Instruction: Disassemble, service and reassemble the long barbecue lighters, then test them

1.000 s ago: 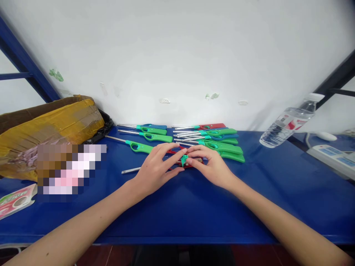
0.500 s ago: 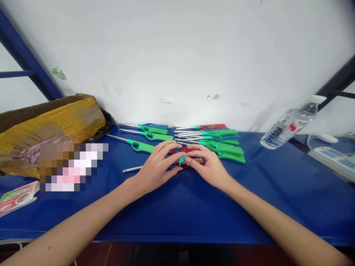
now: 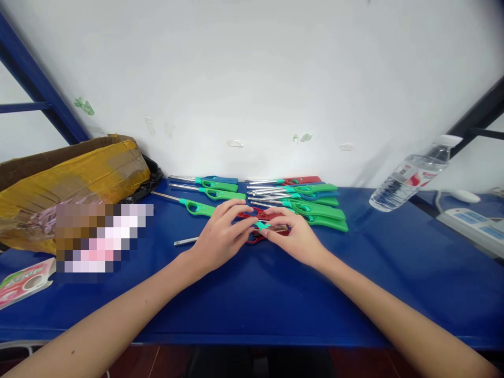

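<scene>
Both hands work over a red gas lighter (image 3: 255, 239) that lies on the blue table with its casing opened. Its metal barrel (image 3: 186, 241) sticks out to the left from under my left hand (image 3: 222, 231). A small teal trigger piece (image 3: 263, 225) sits between the fingertips of both hands. My left hand is closed in a pinch at the piece's left side. On the other side, my right hand (image 3: 297, 233) has thumb and fingers closed around its right edge. Behind the fingers shows another red casing part (image 3: 258, 211). Fingers hide much of the lighter.
Green, blue and red lighters lie in two groups behind my hands, including a green one (image 3: 224, 194) at left and another (image 3: 326, 213) at right. A taped cardboard box (image 3: 79, 170) stands left. A water bottle (image 3: 409, 176) and power strip (image 3: 472, 226) are right.
The teal piece has turned between my fingertips and now appears lower and flatter. My hands have barely shifted, and the other lighters stay where they were.
</scene>
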`<state>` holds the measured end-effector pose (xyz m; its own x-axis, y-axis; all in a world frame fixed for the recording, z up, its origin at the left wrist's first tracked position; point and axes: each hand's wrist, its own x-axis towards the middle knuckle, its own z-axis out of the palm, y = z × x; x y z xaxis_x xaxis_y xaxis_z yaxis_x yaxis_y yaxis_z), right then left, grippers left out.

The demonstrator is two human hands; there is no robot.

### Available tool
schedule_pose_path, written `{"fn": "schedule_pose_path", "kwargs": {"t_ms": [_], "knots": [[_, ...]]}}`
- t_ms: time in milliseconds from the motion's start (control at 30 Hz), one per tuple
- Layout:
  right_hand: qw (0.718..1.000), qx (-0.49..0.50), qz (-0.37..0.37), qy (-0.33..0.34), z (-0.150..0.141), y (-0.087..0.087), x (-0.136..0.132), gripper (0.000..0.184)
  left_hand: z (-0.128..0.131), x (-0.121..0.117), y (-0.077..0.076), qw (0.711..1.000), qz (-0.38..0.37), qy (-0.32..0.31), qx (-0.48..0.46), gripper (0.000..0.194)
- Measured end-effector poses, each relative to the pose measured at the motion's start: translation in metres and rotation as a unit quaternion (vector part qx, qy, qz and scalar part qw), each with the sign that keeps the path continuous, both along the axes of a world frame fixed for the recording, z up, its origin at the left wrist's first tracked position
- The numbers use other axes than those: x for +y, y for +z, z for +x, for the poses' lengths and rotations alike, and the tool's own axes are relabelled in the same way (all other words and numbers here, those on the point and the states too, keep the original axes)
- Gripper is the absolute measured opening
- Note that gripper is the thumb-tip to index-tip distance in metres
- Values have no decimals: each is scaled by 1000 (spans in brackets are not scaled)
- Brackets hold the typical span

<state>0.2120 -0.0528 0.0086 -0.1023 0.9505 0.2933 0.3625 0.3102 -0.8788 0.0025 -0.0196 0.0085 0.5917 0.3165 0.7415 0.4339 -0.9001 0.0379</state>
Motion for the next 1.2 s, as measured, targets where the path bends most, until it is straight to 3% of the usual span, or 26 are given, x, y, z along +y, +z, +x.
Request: {"fn": "schedule_pose_path", "kwargs": {"t_ms": [133, 367, 467, 567, 667, 967, 1200], "knots": [[1000, 14, 7, 8, -1, -2, 3, 17, 6, -4, 0, 1000, 17, 9, -9, 28], [998, -26, 2, 54, -3, -1, 6, 21, 4, 0, -1, 1000, 19, 15, -17, 15], [991, -104, 66, 55, 9, 5, 8, 17, -1, 4, -3, 1000, -12, 24, 7, 14], [956, -240, 140, 95, 25, 9, 9, 15, -7, 7, -4, 996, -61, 25, 52, 13], [930, -308, 158, 122, 32, 8, 9, 15, -9, 8, -4, 991, -101, 24, 78, 10], [922, -327, 184, 98, 12, -5, 8, 18, -8, 9, -5, 981, -158, 34, 104, 10], [911, -356, 180, 106, 12, -4, 12, 17, -8, 11, -2, 976, -176, 39, 121, 12]]}}
